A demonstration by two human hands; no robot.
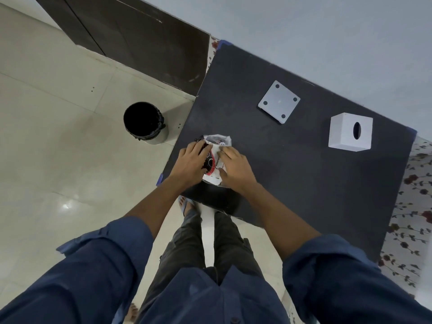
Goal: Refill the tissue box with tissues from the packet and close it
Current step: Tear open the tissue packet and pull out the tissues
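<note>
Both hands on the packet, which sits at the near-left corner of the tabletop. Left hand has its grip closed on the packet's left side, fingers curled over the dark printed part; right hand pins the right side w/ fingers spread flat and thumb at the near edge. Far end of the wrapper looks crumpled up, maybe already torn open; can't tell for sure.

Box lies well apart at the far right, tipped on its side w/ the oval slot facing the camera. Its base, a flat square plate w/ four dark dots, lies separately between packet and box, touching neither.

Risks, as I judge them:
- Packet is right by the tabletop edge, w/ a bin on the floor just beyond. A hard tug on the plastic could send it or loose tissues over the side.
- Tearing w/ both hands pulling apart may rip or scatter the stack instead of leaving it as one block, so it won't load neatly.
- Thin wrapper is slippery; grip may slide.
- Box is a long reach away; carrying a loose stack that far invites sagging or dropped sheets.
</note>
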